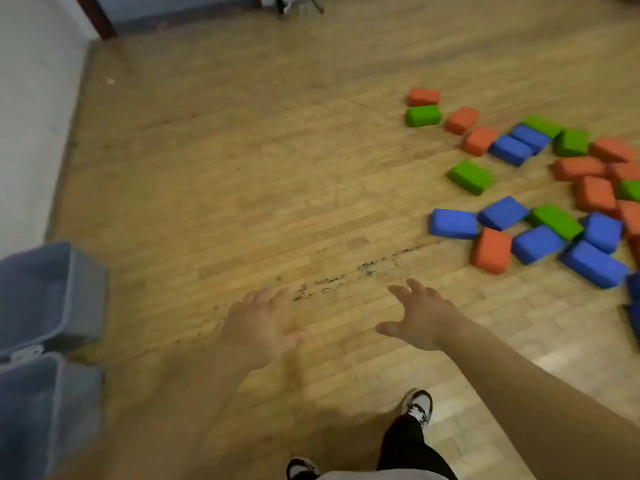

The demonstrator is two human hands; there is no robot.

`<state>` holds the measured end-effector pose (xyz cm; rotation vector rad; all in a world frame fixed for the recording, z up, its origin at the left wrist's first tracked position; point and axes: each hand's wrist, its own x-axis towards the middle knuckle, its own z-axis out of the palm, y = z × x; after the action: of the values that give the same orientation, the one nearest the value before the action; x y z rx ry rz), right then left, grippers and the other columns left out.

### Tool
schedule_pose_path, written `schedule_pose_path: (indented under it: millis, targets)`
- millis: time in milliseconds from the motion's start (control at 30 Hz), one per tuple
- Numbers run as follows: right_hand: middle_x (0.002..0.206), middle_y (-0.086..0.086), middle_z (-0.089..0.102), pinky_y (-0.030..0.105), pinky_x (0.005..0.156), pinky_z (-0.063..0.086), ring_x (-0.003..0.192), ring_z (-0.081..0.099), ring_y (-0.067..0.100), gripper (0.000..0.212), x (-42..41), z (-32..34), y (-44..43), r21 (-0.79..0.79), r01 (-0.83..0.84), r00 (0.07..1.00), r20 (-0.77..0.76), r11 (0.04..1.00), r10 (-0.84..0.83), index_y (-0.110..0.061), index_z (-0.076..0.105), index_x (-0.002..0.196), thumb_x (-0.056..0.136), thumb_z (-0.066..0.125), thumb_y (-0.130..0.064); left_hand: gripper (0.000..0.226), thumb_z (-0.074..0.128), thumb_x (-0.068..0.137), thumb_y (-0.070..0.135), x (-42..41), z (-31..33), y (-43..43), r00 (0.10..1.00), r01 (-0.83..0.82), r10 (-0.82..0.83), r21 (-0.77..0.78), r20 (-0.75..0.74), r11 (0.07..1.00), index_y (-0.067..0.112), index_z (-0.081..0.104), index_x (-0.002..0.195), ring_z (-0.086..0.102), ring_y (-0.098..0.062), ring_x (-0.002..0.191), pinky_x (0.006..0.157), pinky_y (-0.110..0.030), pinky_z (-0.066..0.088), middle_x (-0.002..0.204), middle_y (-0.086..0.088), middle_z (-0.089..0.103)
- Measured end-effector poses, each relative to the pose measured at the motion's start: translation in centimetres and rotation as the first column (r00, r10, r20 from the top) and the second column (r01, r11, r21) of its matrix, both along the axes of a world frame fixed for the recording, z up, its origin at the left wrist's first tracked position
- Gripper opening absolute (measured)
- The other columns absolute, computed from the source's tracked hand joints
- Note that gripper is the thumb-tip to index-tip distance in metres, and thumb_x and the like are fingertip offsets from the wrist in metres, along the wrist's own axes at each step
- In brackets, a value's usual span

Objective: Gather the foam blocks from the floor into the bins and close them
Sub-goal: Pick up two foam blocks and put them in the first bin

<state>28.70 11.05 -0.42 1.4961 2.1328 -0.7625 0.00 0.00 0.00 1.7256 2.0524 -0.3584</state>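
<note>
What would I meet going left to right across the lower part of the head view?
Grey bins → left hand → right hand → nearest orange foam block → blue foam block touching its right side.

Foam blocks (491, 251) on the floor (277, 168), toward its right edge: 6 green blocks (471, 176); at least 9 orange blocks (462, 119), the rightmost too crowded to separate; 7 blue blocks (453, 223) in full view and 2 more cut off at the right. Grey bins (52, 289) at the left edge: 2. Shoes (419, 407): 2.
</note>
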Motion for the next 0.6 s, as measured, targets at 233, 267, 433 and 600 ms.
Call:
schedule_pose_path:
  millis: [233,267,433,600]
  targets:
    - [0.172,0.004,0.005,0.055,0.119,0.029,0.154,0.016,0.035,0.103,17.7,-1.7,4.8,-0.023,0.315,0.949,0.034,0.949,-0.314,-0.038,0.015,0.162,0.079,0.055,-0.084,0.097,0.050,0.086,0.080,15.5,-1.6,14.6,0.964,0.264,-0.264,0.003,0.008,0.964,0.031,0.014,0.162,0.022,-0.029,0.153,0.122,-0.046,0.026,0.169,-0.004,0.017]
    - [0.172,0.004,0.005,0.054,0.119,0.029,0.154,0.016,0.034,0.102,19.8,-1.6,5.8,-0.024,0.343,0.939,0.037,0.939,-0.342,-0.038,0.015,0.162,0.079,0.055,-0.083,0.096,0.050,0.086,0.080,17.7,-1.8,16.5,0.957,0.290,-0.290,0.001,0.007,0.957,0.031,0.015,0.161,0.022,-0.029,0.153,0.121,-0.046,0.027,0.169,-0.005,0.018]
    - [0.171,0.003,0.007,0.052,0.119,0.031,0.154,0.018,0.033,0.099,29.0,-1.0,10.6,-0.011,0.442,0.896,0.038,0.897,-0.442,-0.036,0.017,0.162,0.082,0.056,-0.079,0.095,0.050,0.084,0.080,27.4,-2.0,24.8,0.916,0.400,-0.400,0.032,0.013,0.916,0.031,0.018,0.159,0.028,-0.028,0.150,0.118,-0.045,0.033,0.167,-0.004,0.023]
    - [0.171,0.004,0.008,0.054,0.119,0.031,0.154,0.017,0.035,0.101,34.7,-1.3,14.9,-0.045,0.544,0.839,0.027,0.838,-0.543,-0.037,0.016,0.162,0.081,0.057,-0.080,0.097,0.050,0.084,0.080,33.3,-2.2,32.0,0.884,0.467,-0.467,0.004,0.031,0.884,0.031,0.017,0.161,0.023,-0.028,0.153,0.119,-0.047,0.030,0.167,-0.004,0.021]
